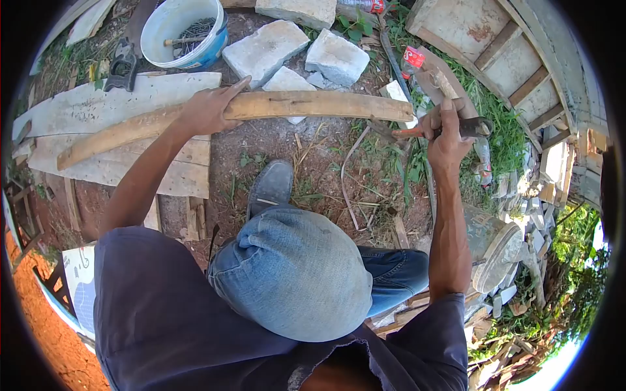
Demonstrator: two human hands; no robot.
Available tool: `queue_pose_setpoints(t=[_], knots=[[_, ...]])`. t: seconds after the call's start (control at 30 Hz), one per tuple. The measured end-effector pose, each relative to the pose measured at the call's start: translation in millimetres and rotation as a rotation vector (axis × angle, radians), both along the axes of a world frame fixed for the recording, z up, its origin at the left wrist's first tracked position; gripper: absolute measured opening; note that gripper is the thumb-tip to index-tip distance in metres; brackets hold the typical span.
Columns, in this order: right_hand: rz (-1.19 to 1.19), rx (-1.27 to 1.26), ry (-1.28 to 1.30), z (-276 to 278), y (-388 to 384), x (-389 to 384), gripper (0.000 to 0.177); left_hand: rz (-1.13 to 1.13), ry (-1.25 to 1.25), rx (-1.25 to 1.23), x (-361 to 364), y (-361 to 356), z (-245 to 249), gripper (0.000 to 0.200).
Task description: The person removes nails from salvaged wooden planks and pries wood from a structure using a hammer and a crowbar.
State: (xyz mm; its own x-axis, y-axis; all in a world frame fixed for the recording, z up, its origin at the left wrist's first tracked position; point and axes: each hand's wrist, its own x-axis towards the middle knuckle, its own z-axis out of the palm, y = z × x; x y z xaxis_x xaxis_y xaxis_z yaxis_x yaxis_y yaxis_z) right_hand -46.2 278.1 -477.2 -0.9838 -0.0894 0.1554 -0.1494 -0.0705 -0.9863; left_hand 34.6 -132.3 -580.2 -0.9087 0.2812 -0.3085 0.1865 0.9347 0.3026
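Observation:
My left hand (207, 111) is wrapped around a long, curved wooden strip (306, 105), thumb along its upper edge. The strip slants down to the left over wider boards, and its right end stops just short of my right hand. My right hand (448, 138) is closed around a claw hammer (481, 127) near its metal head. The hammer's light handle points up and away, and the dark metal to the left of my fingers looks like its claw, beside the strip's end.
Wide boards (124, 163) lie at left with a handsaw (122, 68) by them. A white bucket (151, 40) holds nails and a wooden-handled tool. Pale stone blocks (266, 51) sit ahead. At right are a plastic bottle (412, 62), a wooden frame (495, 49) and another bucket (499, 251).

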Motion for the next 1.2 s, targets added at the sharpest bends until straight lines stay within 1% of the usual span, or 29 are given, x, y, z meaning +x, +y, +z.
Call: queue_pose_setpoints(t=[0.07, 0.13, 0.2, 0.23, 0.3, 0.37, 0.43, 0.47, 0.53, 0.57, 0.6, 0.67, 0.7, 0.73, 0.77, 0.8, 0.83, 0.87, 0.9, 0.93, 0.97, 1.07, 1.13, 1.17, 1.2], knots=[[0.134, 0.121, 0.002, 3, -26, -5, 0.022, -0.01, 0.009, 0.007, -1, -2, -4, 0.102], [0.257, 0.306, 0.085, -12, -50, -19, 0.021, -0.007, 0.013, 0.014, 0, -4, -10, 0.104], [0.303, 0.329, 0.074, -23, -72, -26, 0.02, -0.023, 0.084, 0.03, 0, -6, -11, 0.105], [0.346, 0.341, 0.066, -27, -83, -28, 0.02, -0.009, 0.08, 0.041, 0, -7, -11, 0.105], [0.376, 0.376, 0.086, -27, -103, -30, 0.02, 0.008, -0.027, 0.005, -1, -7, -8, 0.106], [0.4, 0.407, 0.108, -25, -121, -29, 0.021, 0.014, -0.025, -0.002, -1, -7, -7, 0.106], [0.385, 0.318, -0.001, -24, -135, -24, 0.021, 0.012, -0.021, -0.011, 0, -7, -9, 0.107], [0.368, 0.268, 0.011, -26, -142, -23, 0.022, 0.007, -0.009, 0.005, 0, -8, -10, 0.107], [0.344, 0.269, 0.005, -24, -160, -19, 0.022, 0.007, 0.0, 0.025, 0, -9, -11, 0.108], [0.314, 0.263, 0.001, -22, -168, -18, 0.023, 0.009, 0.017, 0.033, 0, -9, -11, 0.101], [0.338, 0.341, 0.057, -20, -177, -17, 0.021, 0.01, 0.033, 0.04, 0, -10, -12, 0.094], [0.46, 0.545, 0.262, -10, -208, -9, 0.02, -0.007, 0.074, 0.052, 2, -13, -16, 0.09], [0.495, 0.597, 0.336, -13, -225, -1, 0.018, -0.036, 0.115, 0.062, 3, -15, -18, 0.087], [0.52, 0.648, 0.41, -17, -243, 6, 0.016, -0.049, 0.106, 0.059, 6, -19, -30, 0.087], [0.506, 0.647, 0.402, -20, -256, 9, 0.016, -0.033, 0.2, 0.131, 11, -23, -51, 0.072], [0.529, 0.721, 0.377, -22, -265, 12, 0.019, -0.014, 0.295, 0.209, 15, -27, -67, 0.057], [0.555, 0.797, 0.346, -24, -274, 16, 0.024, -0.024, 0.289, 0.218, 19, -28, -72, 0.057], [0.54, 0.804, 0.334, -33, -284, 23, 0.024, 0.052, 0.276, 0.309, 25, -30, -77, 0.048], [0.608, 0.867, 0.348, -46, -295, 32, 0.028, 0.119, 0.263, 0.396, 27, -32, -78, 0.038], [0.675, 0.931, 0.359, -52, -303, 38, 0.031, 0.143, 0.252, 0.441, 24, -32, -78, 0.034], [0.658, 0.937, 0.349, -58, -307, 40, 0.031, 0.168, 0.241, 0.488, 21, -31, -78, 0.03], [0.675, 0.987, 0.287, -57, -309, 33, 0.033, 0.159, 0.121, 0.617, 14, -30, -71, 0.04], [0.677, 0.928, 0.362, -31, -281, 14, 0.027, 0.181, 0.041, 0.701, 17, -30, -64, 0.048], [0.639, 0.825, 0.301, -17, -263, 3, 0.021, 0.198, 0.048, 0.701, 13, -24, -47, 0.048], [0.593, 0.722, 0.239, -7, -241, -10, 0.017, 0.098, 0.039, 0.379, 2, -15, -20, 0.064]])
